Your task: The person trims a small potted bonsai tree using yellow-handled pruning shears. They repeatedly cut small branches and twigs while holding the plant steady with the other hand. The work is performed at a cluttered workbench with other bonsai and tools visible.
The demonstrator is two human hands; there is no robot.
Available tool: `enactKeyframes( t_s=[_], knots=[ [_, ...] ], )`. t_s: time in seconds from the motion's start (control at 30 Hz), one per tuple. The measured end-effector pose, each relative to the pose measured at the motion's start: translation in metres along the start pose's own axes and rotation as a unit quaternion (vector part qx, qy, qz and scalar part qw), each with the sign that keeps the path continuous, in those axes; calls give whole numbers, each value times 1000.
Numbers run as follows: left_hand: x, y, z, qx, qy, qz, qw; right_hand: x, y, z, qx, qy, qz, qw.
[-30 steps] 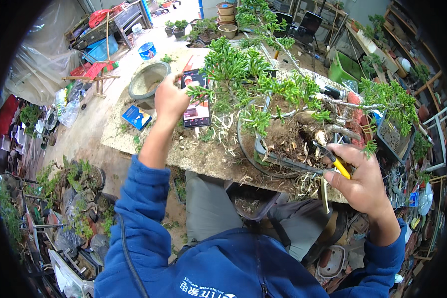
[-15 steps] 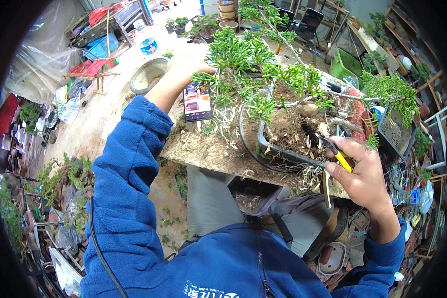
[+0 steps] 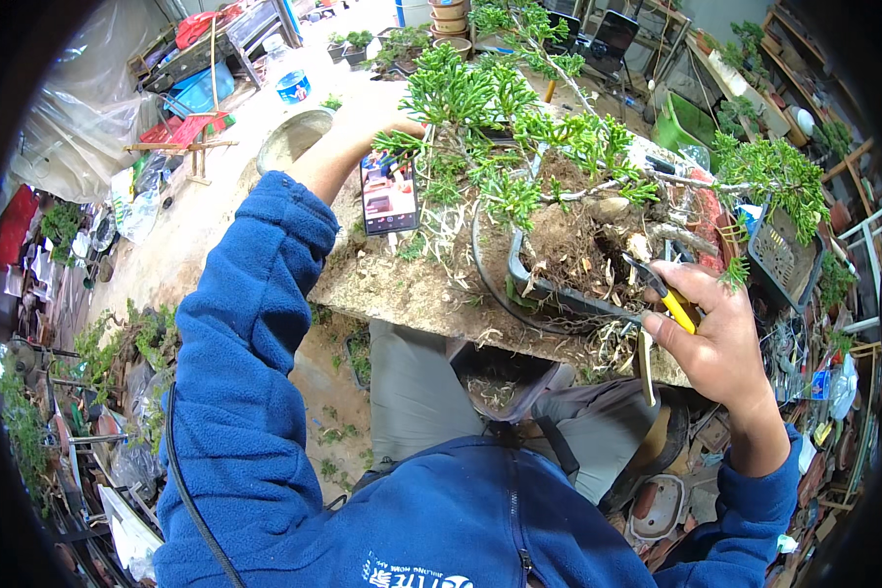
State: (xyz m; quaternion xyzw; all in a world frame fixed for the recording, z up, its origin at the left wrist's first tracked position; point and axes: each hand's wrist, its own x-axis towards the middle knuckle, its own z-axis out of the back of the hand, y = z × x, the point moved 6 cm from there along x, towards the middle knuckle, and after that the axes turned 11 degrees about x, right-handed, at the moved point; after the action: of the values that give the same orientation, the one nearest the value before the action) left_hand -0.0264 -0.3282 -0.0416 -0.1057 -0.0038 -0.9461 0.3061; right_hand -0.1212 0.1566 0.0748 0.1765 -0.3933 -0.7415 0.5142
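My right hand [image 3: 710, 338] is closed around a pliers-like tool [image 3: 674, 306] with a dark metal head and yellow grip. The tool's tip reaches the exposed roots and pale wood at the base of a juniper [image 3: 465, 93]. The tree leans in a dark rectangular pot [image 3: 521, 269] filled with brown soil [image 3: 568, 245], its branches spreading left and right. My left hand [image 3: 367, 122] reaches to the far left side of the tree. Its fingers are hidden by foliage and glare, so their grip cannot be made out. A phone [image 3: 389, 196] with a lit screen lies below my left wrist.
The pot stands on a dirt-covered worktop [image 3: 363, 284] strewn with pale root scraps. A round grey bowl [image 3: 292, 142] sits left of my left forearm. Black crate [image 3: 784, 257] and green bin [image 3: 684, 125] are at the right. Below the worktop, a dark container [image 3: 500, 377] rests between my legs.
The whole view has shifted very slightly. Both hands stay in nearly the same places, the right one still holding the tool at the tree's base.
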Motion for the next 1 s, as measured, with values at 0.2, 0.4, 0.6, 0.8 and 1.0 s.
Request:
enactKeyframes(
  t_s=[0.2, 0.4, 0.6, 0.8, 1.0],
  knots=[
    [1, -9, 10, 67, -15, -45, 997, 0, 0, 0, 29, 1, -3, 1000],
    [-3, -7, 4, 5, 7, -12, 1000, 1, 0, -1, 21, -4, 22, 1000],
    [-11, -11, 17, -25, 0, -31, 999, -1, 3, -1, -32, 7, 33, 999],
    [-16, -16, 25, 3, 14, 10, 1000, -3, 7, -2, -41, -6, 56, 998],
    [-8, -6, 15, 14, 52, 39, 998, -3, 6, -3, -44, -18, 54, 997]
  ],
)
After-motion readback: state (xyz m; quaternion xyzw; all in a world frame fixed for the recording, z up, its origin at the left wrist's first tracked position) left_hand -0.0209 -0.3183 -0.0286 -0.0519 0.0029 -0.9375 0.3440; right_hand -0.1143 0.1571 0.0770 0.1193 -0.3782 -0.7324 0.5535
